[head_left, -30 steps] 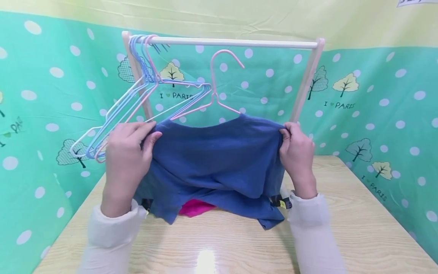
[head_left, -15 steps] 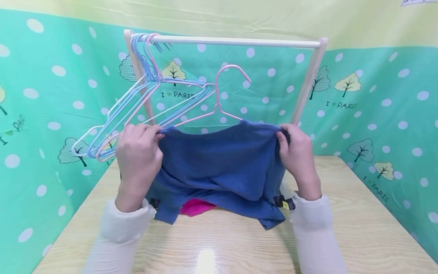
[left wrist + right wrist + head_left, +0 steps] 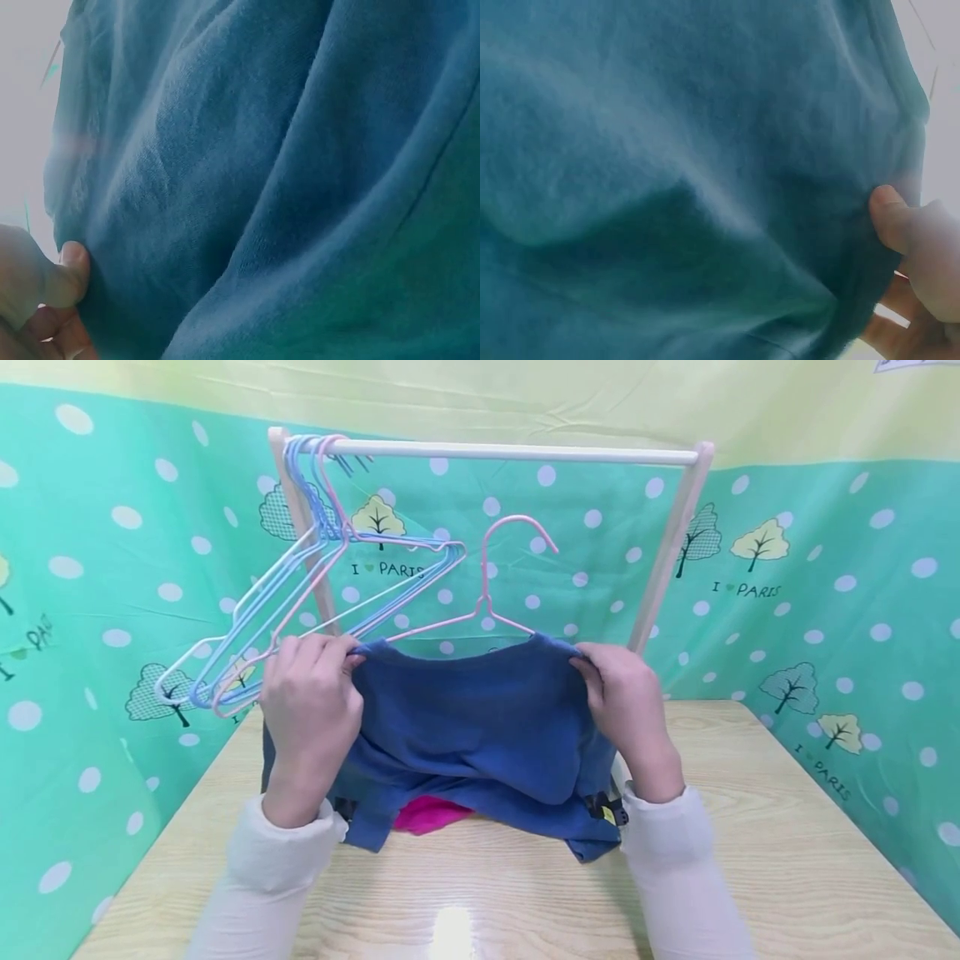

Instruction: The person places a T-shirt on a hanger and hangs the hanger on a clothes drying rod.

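A dark blue shirt point(image 3: 472, 718) hangs between the two hands, its lower part folded down onto the table. My left hand point(image 3: 315, 710) pinches the shirt's left shoulder, and my right hand point(image 3: 626, 710) pinches the right one. In the left wrist view a thumb point(image 3: 73, 259) presses on the cloth's edge; the right wrist view shows the other thumb point(image 3: 889, 214) doing likewise. A pink hanger point(image 3: 485, 581) rises out of the neckline with its hook off the rail. The hanger's lower part is hidden inside the shirt.
Behind stands a clothes rack with a white rail point(image 3: 510, 452). Several blue, white and pink hangers point(image 3: 322, 531) hang at its left end. A magenta cloth point(image 3: 431, 814) shows beneath the shirt on the wooden table point(image 3: 765, 860). A patterned curtain point(image 3: 840, 635) surrounds the table.
The pink hanger has sunk lower and shifted slightly right. The left hand has moved right and the right hand left, both a little lower, still holding the shirt's shoulders.
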Demonstrator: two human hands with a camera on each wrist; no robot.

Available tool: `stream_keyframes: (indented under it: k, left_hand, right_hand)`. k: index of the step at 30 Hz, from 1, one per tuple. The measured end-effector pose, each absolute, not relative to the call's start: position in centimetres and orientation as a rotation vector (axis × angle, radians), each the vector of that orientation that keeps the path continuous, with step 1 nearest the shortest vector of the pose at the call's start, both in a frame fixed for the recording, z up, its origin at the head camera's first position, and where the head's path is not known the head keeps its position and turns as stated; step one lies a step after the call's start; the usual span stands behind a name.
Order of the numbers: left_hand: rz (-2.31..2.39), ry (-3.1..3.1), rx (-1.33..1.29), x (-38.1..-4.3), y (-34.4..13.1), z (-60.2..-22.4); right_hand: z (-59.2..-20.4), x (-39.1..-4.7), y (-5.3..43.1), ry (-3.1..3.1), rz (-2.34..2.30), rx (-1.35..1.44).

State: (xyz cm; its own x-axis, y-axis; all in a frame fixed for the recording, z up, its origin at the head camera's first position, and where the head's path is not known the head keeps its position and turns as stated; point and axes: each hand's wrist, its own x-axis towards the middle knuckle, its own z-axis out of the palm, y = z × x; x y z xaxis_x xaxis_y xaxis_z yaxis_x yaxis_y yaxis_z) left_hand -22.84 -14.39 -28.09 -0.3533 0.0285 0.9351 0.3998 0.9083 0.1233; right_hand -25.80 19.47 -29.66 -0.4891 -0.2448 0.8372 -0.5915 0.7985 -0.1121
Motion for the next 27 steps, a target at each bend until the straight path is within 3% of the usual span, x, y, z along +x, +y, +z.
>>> stream_keyframes:
  k: [13, 20, 27]
  left_hand:
    - [-0.429, -1.908, -0.304, -22.9, -14.1, -28.2]
    - [-0.410, -1.902, -0.279, -22.8, -13.7, -28.3]
    - [-0.406, -1.905, -0.271, -22.8, -12.7, -28.7]
  right_hand:
    - [-29.3, -25.6, 21.3, -2.290, 0.651, 0.619]
    - [-28.8, -24.8, 20.3, -2.187, 0.683, 0.549]
    - [-28.7, -24.3, 18.1, -2.049, 0.713, 0.676]
